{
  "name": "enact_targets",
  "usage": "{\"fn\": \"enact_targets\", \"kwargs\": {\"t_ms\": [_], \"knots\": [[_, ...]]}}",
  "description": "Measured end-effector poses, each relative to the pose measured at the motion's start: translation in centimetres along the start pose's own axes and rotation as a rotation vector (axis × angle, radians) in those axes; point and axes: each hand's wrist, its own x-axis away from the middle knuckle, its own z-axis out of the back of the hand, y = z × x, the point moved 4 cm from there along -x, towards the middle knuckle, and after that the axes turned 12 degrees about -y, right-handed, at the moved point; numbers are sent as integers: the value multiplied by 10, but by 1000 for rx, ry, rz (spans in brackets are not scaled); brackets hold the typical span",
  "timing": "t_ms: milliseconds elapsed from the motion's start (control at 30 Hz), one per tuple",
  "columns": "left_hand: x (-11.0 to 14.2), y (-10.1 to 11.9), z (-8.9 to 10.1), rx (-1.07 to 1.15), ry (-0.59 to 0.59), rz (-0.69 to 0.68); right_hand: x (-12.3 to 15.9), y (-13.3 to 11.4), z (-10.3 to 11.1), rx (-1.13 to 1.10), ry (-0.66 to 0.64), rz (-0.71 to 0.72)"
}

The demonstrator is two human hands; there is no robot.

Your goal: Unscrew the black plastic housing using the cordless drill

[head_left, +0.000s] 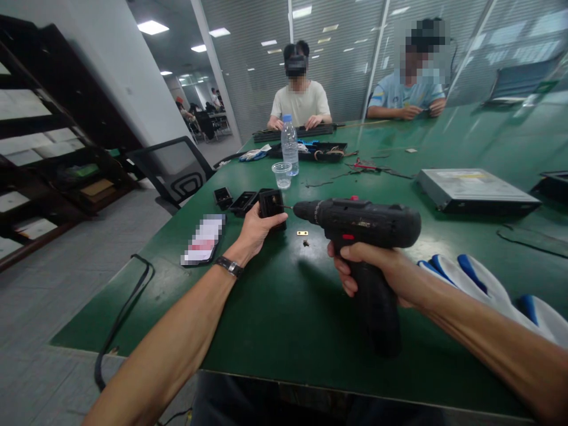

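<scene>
Head: box (270, 204) in left hand (255, 229), drill (368, 220) in right hand (379, 259)

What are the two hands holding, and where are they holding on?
The right hand grips the drill by the top of its handle. The left hand holds a small black box, with the thumb across its lower part.

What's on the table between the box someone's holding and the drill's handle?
The head view shows a gold-coloured plate and, beside it, a dark bit too tiny to name.
</scene>
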Motion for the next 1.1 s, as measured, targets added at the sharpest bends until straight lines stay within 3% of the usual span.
{"fn": "enact_targets", "kwargs": {"t_ms": [1100], "knots": [[1, -1, -2, -39, -36, 42, -1, -4, -4, 20, 34, -59]]}}
